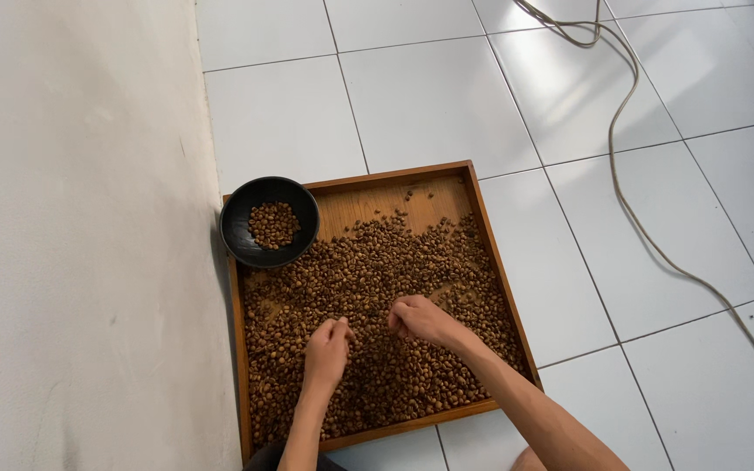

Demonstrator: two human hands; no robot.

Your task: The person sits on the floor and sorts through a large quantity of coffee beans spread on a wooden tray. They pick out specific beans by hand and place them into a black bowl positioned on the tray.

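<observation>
Both fists, left hand (328, 347) and right hand (418, 320), curled over brown beans (368, 279) mid-frame in shallow wooden tray (492, 253); contents of the fingers hidden; risked flicking beans over low rim

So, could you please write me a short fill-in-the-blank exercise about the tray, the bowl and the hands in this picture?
1. The brown beans lie spread in a square wooden ____.
2. The black bowl sits on the tray's far-____ corner.
3. Both the left hand and the right hand rest on the ____.
4. A pale cable trails across the white ____ floor.

Missing words: tray; left; beans; tiled
</observation>
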